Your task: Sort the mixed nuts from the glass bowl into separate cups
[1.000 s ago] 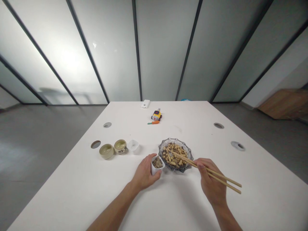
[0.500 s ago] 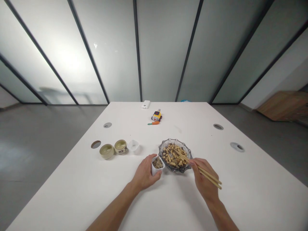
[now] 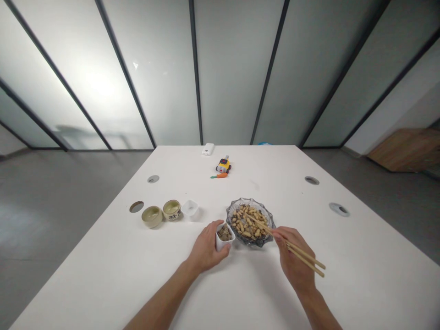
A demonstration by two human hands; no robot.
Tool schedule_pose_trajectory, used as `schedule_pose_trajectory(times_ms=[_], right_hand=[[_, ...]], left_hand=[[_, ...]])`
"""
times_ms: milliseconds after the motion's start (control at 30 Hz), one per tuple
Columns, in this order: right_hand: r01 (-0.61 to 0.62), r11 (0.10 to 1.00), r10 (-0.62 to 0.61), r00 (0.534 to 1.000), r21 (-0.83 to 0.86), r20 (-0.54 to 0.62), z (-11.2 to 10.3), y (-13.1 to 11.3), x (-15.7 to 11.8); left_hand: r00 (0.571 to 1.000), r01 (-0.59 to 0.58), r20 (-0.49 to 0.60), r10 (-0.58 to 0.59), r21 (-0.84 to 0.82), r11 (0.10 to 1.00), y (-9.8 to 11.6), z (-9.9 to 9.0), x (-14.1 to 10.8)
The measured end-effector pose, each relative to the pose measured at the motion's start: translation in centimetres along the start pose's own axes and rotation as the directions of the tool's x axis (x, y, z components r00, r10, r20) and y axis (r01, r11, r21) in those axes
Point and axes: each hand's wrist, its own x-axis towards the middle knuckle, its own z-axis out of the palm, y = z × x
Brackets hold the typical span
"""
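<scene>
Chopsticks (image 3: 275,233) drawn back, left hand (image 3: 206,250) unmoved

Two wooden chopsticks (image 3: 292,247); one scalloped clear glass bowl (image 3: 250,221) of peanuts (too many to count); two small white plastic cups (image 3: 225,235) (image 3: 190,207); two olive-green ceramic cups (image 3: 152,216) (image 3: 172,209); one yellow toy car (image 3: 223,164); one orange toy carrot (image 3: 219,175); one white box (image 3: 207,149); three round table holes (image 3: 136,206)

Office, frosted glass partitions (image 3: 237,68), white table (image 3: 103,256)
</scene>
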Motion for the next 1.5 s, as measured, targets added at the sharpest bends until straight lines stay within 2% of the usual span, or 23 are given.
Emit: schedule_pose_trajectory(times_ms=[100,233,400,567,667,767,833,933,1067,1267,1500], right_hand=[[0.056,0.998,-0.059,0.995,0.04,0.084,0.5,0.5,-0.4],[0.035,0.997,-0.044,0.989,0.063,0.144,1.0,1.0,-0.8],[0.019,0.999,-0.024,0.991,0.034,0.132,0.9,1.1,-0.6],[0.02,1.0,-0.02,0.999,0.013,0.045,0.2,0.3,0.0],[-0.058,0.995,0.057,0.998,0.086,0.019,-0.3,-0.5,0.3],[-0.103,0.98,0.096,0.994,0.171,0.047,-0.6,-0.9,0.5],[-0.092,0.984,0.085,0.995,0.154,0.049,-0.8,-0.9,0.5],[-0.023,0.999,0.022,1.0,0.03,0.018,-1.0,-0.5,0.5],[0.078,0.994,-0.072,0.994,-0.07,0.081,-0.9,0.2,0.3],[0.097,0.995,-0.094,0.981,-0.005,0.172,-0.4,0.7,-0.1],[0.078,0.996,-0.086,0.979,0.049,0.185,-0.3,0.5,-0.2]], left_hand=[[1.0,-0.013,-0.007,0.013,-0.003,1.0,-0.1,0.1,0.0],[1.0,-0.025,-0.016,0.025,-0.005,1.0,-0.1,0.1,0.0],[1.0,-0.015,-0.008,0.015,-0.003,1.0,-0.1,0.1,0.0],[1.0,-0.005,-0.007,0.005,-0.004,1.0,0.0,0.1,0.0],[1.0,-0.006,-0.013,0.006,-0.006,1.0,0.0,0.0,0.0],[1.0,-0.012,-0.018,0.012,0.001,1.0,0.0,0.0,-0.1],[1.0,-0.012,-0.017,0.012,0.001,1.0,0.0,0.0,-0.1],[1.0,-0.01,-0.016,0.01,0.002,1.0,-0.1,0.1,-0.1],[1.0,-0.008,-0.016,0.008,0.01,1.0,-0.1,0.1,-0.1],[1.0,-0.014,-0.017,0.015,0.018,1.0,-0.2,0.2,0.0],[1.0,-0.013,-0.003,0.013,0.016,1.0,-0.1,0.1,0.0]])
